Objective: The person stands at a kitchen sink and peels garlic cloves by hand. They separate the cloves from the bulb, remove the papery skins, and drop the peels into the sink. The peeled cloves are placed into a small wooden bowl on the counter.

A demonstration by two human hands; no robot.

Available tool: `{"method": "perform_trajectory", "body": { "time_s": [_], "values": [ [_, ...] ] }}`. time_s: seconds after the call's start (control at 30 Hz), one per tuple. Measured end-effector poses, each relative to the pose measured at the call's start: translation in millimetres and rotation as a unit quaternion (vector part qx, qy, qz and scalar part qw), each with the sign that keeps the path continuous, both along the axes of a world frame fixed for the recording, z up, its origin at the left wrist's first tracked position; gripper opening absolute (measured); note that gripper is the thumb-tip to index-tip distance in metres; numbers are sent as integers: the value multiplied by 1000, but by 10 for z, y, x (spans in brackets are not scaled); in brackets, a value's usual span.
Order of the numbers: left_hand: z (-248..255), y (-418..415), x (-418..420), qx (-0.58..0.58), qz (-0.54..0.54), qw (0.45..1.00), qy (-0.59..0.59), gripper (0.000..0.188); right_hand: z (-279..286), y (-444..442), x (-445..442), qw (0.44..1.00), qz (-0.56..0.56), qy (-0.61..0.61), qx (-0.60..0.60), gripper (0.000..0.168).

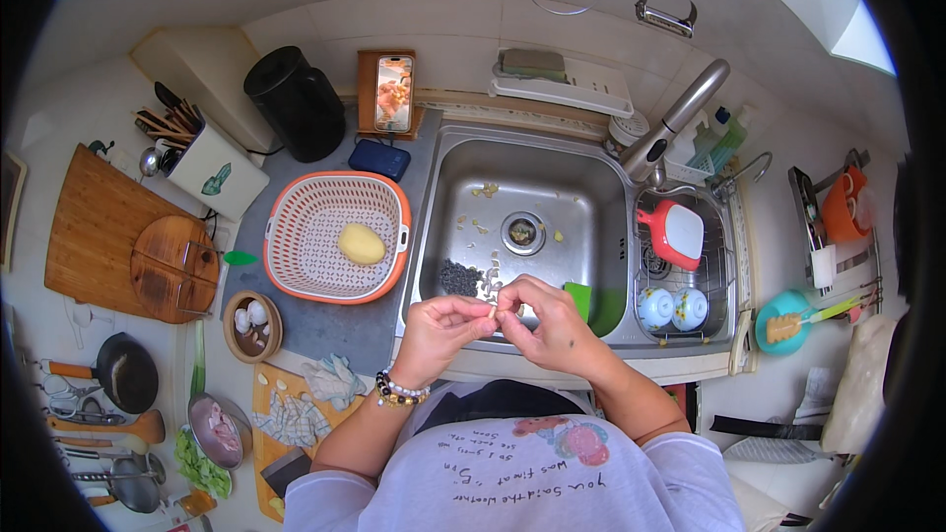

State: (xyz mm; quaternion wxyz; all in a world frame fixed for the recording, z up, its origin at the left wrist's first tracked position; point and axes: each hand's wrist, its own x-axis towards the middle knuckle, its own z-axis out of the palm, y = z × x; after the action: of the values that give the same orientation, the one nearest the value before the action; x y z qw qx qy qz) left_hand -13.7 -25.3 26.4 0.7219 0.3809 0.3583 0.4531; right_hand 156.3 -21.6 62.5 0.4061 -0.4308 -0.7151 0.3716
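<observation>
My left hand (445,324) and my right hand (550,325) meet over the near rim of the stainless steel sink (473,162). Between their fingertips they pinch a small pale piece that looks like a garlic clove (493,312). Garlic skins (491,273) lie in the sink just beyond my fingers, beside a dark scouring pad (461,278). A green piece (578,300) is partly hidden behind my right hand. Yellowish peelings (486,191) are scattered farther back, some of them around the drain (522,231).
Left of the sink, an orange-rimmed basket (277,236) holds a peeled potato (361,244). A clay bowl (230,325) with garlic bulbs stands near a wooden cutting board (270,476). The faucet (684,111) rises at the right, above a dish rack with bowls (689,309).
</observation>
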Motion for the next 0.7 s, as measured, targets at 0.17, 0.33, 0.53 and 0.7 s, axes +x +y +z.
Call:
{"method": "perform_trajectory", "body": {
  "time_s": [0.17,0.33,0.53,0.7],
  "values": [
    [-88,-7,-25,-43,-1,996,-76,16,3,-1,8,998,24,-7,54,10],
    [-100,42,-29,-105,23,977,-184,18,-14,-40,48,998,53,-33,30,11],
    [-6,53,5,-69,19,995,-76,20,10,92,125,1000,-6,25,-8,10],
    [41,42,35,-38,-11,999,-23,19,45,101,105,999,9,8,30,13]
  ]
}}
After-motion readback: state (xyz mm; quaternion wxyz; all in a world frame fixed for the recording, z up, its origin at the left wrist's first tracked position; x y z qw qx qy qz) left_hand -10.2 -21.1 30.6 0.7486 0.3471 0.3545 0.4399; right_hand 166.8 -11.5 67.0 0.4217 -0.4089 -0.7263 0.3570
